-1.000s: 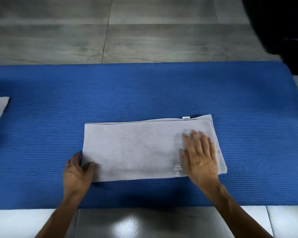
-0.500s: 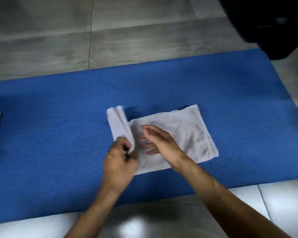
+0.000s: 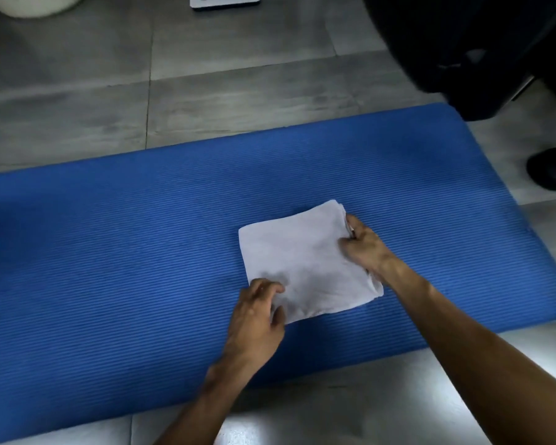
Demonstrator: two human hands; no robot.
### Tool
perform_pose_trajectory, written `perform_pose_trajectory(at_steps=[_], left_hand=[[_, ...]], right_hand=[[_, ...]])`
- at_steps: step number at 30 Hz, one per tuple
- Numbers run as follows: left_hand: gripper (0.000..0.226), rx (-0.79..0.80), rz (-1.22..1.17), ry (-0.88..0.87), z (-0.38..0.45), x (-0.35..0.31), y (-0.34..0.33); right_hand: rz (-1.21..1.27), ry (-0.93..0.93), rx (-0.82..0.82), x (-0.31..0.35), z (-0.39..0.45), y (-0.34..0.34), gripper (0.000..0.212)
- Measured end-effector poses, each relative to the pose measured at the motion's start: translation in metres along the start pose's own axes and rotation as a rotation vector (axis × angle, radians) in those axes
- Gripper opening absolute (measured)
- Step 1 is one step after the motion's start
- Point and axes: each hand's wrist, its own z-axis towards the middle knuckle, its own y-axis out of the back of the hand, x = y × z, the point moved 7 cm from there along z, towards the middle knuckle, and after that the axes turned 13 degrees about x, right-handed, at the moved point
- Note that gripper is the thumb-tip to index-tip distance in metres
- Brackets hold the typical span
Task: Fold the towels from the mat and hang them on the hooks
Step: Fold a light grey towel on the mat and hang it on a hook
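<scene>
The pale towel (image 3: 305, 264) lay folded into a rough square on the blue mat (image 3: 109, 252), a little toward three o'clock of the mat's middle, with its stacked edges facing three o'clock. The left hand (image 3: 257, 319) sat at the towel's seven o'clock corner, fingers bent down onto the cloth and thumb alongside its near edge; whether it pinched the fabric or only pressed on it was hard to make out. The right hand (image 3: 363, 245) gripped the towel's three o'clock edge, thumb on top and fingers curled round the layered side. The mat rested on grey floor tiles (image 3: 206, 91). A dark bulky shape (image 3: 479, 43) stood at one o'clock, a white flat device (image 3: 225, 0) at twelve, and a pale rounded object (image 3: 32, 3) at eleven.
</scene>
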Motion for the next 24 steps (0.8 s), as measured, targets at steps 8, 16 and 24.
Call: perform_pose_trajectory(at_steps=[8, 16, 24], left_hand=[[0.028, 0.036, 0.154, -0.059, -0.007, 0.019, -0.021], [0.087, 0.256, 0.413, -0.016, 0.027, 0.015, -0.021], [0.079, 0.397, 0.462, -0.176, 0.056, 0.03, 0.006]], right_hand=[[-0.487, -0.087, -0.353, 0.006, -0.011, 0.004, 0.048], [-0.955, 0.295, -0.171, 0.007, 0.003, -0.08, 0.058], [-1.044, 0.026, -0.295, -0.033, 0.005, -0.02, 0.059]])
